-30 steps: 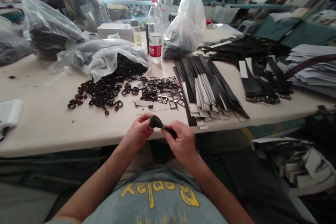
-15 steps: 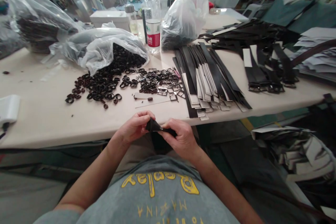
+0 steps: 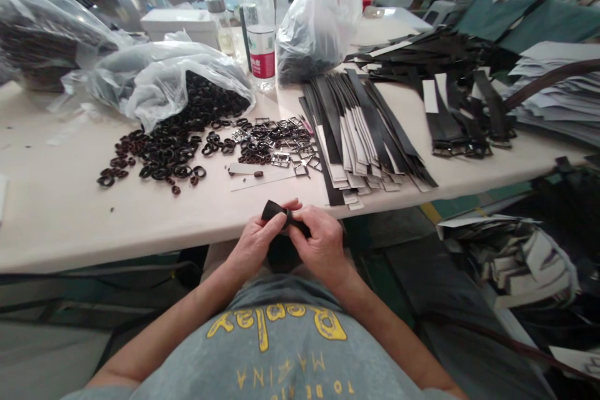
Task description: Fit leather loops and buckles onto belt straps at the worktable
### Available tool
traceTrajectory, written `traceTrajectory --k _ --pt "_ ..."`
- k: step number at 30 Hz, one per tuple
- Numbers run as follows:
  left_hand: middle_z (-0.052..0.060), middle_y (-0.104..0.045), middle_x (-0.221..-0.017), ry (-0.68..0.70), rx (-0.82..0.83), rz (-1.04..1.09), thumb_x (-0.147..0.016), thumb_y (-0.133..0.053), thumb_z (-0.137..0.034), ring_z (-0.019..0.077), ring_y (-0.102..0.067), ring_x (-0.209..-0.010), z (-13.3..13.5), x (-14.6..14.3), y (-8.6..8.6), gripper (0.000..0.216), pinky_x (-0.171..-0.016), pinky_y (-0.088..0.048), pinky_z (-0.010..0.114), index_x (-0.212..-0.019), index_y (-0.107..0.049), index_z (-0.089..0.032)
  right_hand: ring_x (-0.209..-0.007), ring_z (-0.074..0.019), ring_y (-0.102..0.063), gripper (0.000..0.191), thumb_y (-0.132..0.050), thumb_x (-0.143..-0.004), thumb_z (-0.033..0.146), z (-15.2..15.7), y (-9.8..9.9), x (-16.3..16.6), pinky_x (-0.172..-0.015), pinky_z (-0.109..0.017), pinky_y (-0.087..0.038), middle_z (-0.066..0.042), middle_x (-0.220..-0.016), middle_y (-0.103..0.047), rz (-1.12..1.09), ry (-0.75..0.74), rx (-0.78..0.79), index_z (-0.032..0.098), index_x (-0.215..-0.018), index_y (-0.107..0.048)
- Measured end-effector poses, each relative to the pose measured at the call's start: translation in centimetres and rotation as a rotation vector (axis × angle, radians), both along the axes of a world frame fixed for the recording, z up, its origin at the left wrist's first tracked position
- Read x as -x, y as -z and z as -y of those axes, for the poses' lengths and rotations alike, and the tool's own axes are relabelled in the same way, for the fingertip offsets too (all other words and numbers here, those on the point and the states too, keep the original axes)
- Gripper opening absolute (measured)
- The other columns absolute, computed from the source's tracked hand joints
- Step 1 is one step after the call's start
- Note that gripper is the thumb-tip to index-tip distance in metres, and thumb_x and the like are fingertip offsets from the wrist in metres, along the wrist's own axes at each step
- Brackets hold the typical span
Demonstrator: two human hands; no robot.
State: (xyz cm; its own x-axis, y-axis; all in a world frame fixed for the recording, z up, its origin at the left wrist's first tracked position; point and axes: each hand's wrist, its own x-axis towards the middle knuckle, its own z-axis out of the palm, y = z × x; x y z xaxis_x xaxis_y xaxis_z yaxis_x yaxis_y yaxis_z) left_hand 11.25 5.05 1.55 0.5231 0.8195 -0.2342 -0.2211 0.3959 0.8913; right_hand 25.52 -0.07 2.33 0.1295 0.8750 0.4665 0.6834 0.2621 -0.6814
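Both hands meet in front of the table's near edge, closed on a black belt strap (image 3: 273, 209). My left hand (image 3: 257, 239) pinches the strap with thumb and fingers, and the strap's wide end sticks up beyond the thumb. Close beside it, my right hand (image 3: 321, 239) grips the strap's other part, which runs under the fingers. Whether a buckle or loop sits between the hands is hidden. On the table ahead lie metal buckles (image 3: 281, 160), a heap of black strap loops (image 3: 164, 153) and a fanned stack of black straps with pale ends (image 3: 360, 137).
A plastic bottle (image 3: 260, 44), a jar (image 3: 225, 31) and a tied plastic bag (image 3: 319, 25) stand at the back. An open plastic bag (image 3: 159, 84) spills loops. Buckled straps (image 3: 457, 131) and pale sheets (image 3: 557, 87) lie right. A container of offcuts (image 3: 525, 262) stands lower right.
My left hand has shifted closer to my right and turned its thumb over the strap. The strap's wide end now points up and left. The view has swung slightly to the right.
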Motion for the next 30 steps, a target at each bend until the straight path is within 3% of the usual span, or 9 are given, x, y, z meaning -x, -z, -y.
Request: traceTrajectory --k 4,7,10,12,16,20,22,26,30 --pt "0.010 -0.073 -0.123 -0.034 0.054 0.076 -0.086 -0.070 -0.048 0.0279 -0.064 -0.119 0.1 -0.4 -0.4 0.042 -0.104 -0.047 0.036 -0.117 -0.075 -0.020 -0.085 -0.0228 -0.068 0.005 -0.063 -0.088 0.024 0.0 -0.3 0.0 -0.078 -0.033 -0.050 -0.006 -0.088 -0.072 -0.033 0.003 0.050 0.021 -0.092 -0.065" --pt "0.009 -0.075 -0.118 -0.097 0.005 0.068 -0.088 -0.068 -0.047 0.0264 -0.064 -0.117 -0.9 0.0 -0.7 0.038 -0.102 -0.047 0.034 -0.113 -0.077 -0.019 -0.084 -0.0215 -0.069 0.028 -0.072 -0.084 0.032 0.1 -0.8 -1.3 -0.075 -0.031 -0.050 -0.004 -0.094 -0.074 -0.109 -0.085 0.252 0.022 -0.109 -0.066" --pt "0.009 -0.075 -0.118 -0.154 -0.063 0.036 -0.087 -0.069 -0.047 0.0264 -0.063 -0.119 -1.7 0.3 -0.7 0.035 -0.103 -0.046 0.034 -0.107 -0.079 -0.019 -0.071 -0.0177 -0.066 0.013 -0.065 -0.090 0.032 0.2 -0.9 -2.3 -0.065 -0.027 -0.047 0.001 -0.078 -0.072 -0.174 -0.177 0.411 0.022 -0.096 -0.070" --pt "0.009 -0.075 -0.118 -0.107 -0.065 0.004 -0.084 -0.072 -0.045 0.0269 -0.063 -0.118 -1.6 0.2 -0.6 0.034 -0.103 -0.046 0.035 -0.106 -0.079 -0.020 -0.066 -0.0167 -0.064 0.013 -0.061 -0.092 0.029 0.2 -0.8 -2.5 -0.063 -0.026 -0.045 0.002 -0.072 -0.070 -0.209 -0.180 0.418 0.020 -0.088 -0.070" --pt "0.009 -0.075 -0.117 0.055 -0.082 -0.079 -0.082 -0.074 -0.044 0.0264 -0.065 -0.114 -1.1 0.0 -0.4 0.038 -0.102 -0.047 0.035 -0.111 -0.077 -0.019 -0.081 -0.0181 -0.068 0.015 -0.061 -0.091 0.024 0.3 -0.5 -2.4 -0.074 -0.027 -0.047 -0.001 -0.089 -0.075 -0.270 -0.200 0.353 0.021 -0.102 -0.071" --pt "0.005 -0.078 -0.088 -0.058 -0.185 -0.213 -0.073 -0.081 -0.044 0.0207 -0.069 -0.082 -1.9 0.4 -0.6 0.034 -0.080 -0.055 0.030 -0.093 -0.078 -0.016 -0.072 -0.0174 -0.064 0.014 -0.060 -0.093 0.028 0.4 -0.4 -3.3 -0.067 -0.027 -0.045 0.000 -0.076 -0.070 -0.206 -0.199 0.442 0.019 -0.089 -0.070" --pt "0.002 -0.075 -0.075 -0.096 -0.200 -0.228 -0.070 -0.083 -0.041 0.0172 -0.065 -0.068 -2.4 0.8 -0.7 0.029 -0.070 -0.054 0.028 -0.082 -0.076 -0.015 -0.075 -0.0179 -0.064 0.014 -0.060 -0.093 0.030 0.4 -0.4 -3.9 -0.069 -0.027 -0.045 -0.001 -0.079 -0.071 -0.205 -0.208 0.474 0.020 -0.091 -0.070" --pt "0.002 -0.072 -0.075 0.002 -0.246 -0.222 -0.074 -0.079 -0.035 0.0151 -0.062 -0.068 -2.4 0.9 -0.9 0.022 -0.066 -0.052 0.026 -0.081 -0.074 -0.015 -0.093 -0.0207 -0.066 0.028 -0.065 -0.090 0.033 0.2 -0.5 -4.0 -0.081 -0.029 -0.047 -0.004 -0.104 -0.073 -0.266 -0.278 0.441 0.022 -0.115 -0.065" --pt "0.000 -0.065 -0.065 0.086 -0.343 -0.272 -0.076 -0.076 -0.030 0.0124 -0.056 -0.062 -2.2 0.5 -1.2 0.017 -0.059 -0.046 0.023 -0.073 -0.070 -0.014 -0.083 -0.0187 -0.066 0.018 -0.059 -0.095 0.035 -0.1 -0.3 -3.5 -0.076 -0.028 -0.047 -0.002 -0.090 -0.073 -0.300 -0.308 0.442 0.020 -0.098 -0.070"
